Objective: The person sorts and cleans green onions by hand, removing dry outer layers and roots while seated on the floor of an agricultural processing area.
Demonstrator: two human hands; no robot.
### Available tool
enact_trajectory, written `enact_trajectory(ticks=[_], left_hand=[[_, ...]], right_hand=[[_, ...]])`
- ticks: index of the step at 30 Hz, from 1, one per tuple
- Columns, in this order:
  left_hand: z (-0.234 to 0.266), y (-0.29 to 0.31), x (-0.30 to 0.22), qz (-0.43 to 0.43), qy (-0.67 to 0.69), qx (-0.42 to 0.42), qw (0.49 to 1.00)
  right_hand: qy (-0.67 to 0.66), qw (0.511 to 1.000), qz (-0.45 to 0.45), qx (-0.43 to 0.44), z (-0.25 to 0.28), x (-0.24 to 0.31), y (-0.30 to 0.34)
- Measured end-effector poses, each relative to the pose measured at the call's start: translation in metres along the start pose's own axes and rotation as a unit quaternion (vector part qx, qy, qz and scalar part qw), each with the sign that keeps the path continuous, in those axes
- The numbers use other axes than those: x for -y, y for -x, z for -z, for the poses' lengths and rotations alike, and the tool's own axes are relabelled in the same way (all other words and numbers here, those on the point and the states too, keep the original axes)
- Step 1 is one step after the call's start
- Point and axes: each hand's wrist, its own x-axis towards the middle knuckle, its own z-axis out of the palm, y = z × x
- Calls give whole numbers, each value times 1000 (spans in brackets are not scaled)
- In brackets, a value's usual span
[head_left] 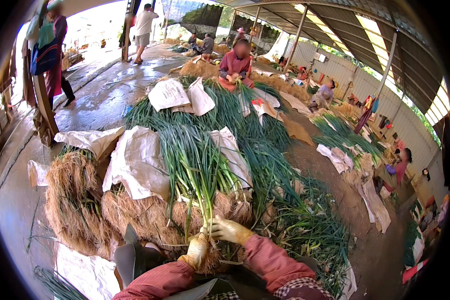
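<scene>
"What do the two hands have hold of?"

"Both wear pale gloves. The left hand [197, 250] is curled round the lower end of a few scallions [199, 195], close to their roots. The right hand [229, 230] comes in from the right with its fingers stretched toward the same stalks, touching them just above the left. I can't tell whether it grips them or only steadies them."

"And where are those scallions?"

"Near the middle of the scene, in front of the person's body. Their pale stems stand between the hands, the green tops lean away to the far side, and brown roots [211, 261] hang at the near end."

"What lies around them?"

"Just beyond is a big heap of scallions [267, 162], leaves pointing far, with root bundles [140, 215] along its near edge. A white sack [136, 162] covers part of it on the left. Further left sits another root pile [70, 200], and loose leaves [312, 232] are strewn to the right."

"Anyone else about?"

"A seated person [235, 67] in a reddish top works behind the heap, hands together over some stalks. At the far left, someone stands beside a blue bag [44, 59]."
</scene>
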Motion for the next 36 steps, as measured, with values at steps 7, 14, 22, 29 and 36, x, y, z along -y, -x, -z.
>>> enact_trajectory(ticks=[7, 14, 22, 29, 36], left_hand=[[52, -18, 24, -160, -299, 16, 941], [10, 48, -44, -257, -61, 28, 964], [22, 51, -42, 92, 43, 222, 970], [39, 38, -44, -28, 94, 140, 985], [49, 31, -35, 48, 165, 4, 985]], right_hand=[[-137, 985, 102, -37, -59, 15, -53], [-122, 971, 191, -81, -30, 58, -41], [-60, 986, 122, -94, -82, 92, -98], [178, 827, 464, -263, -11, 281, -63], [146, 883, 185, -407, 39, 127, 26]])
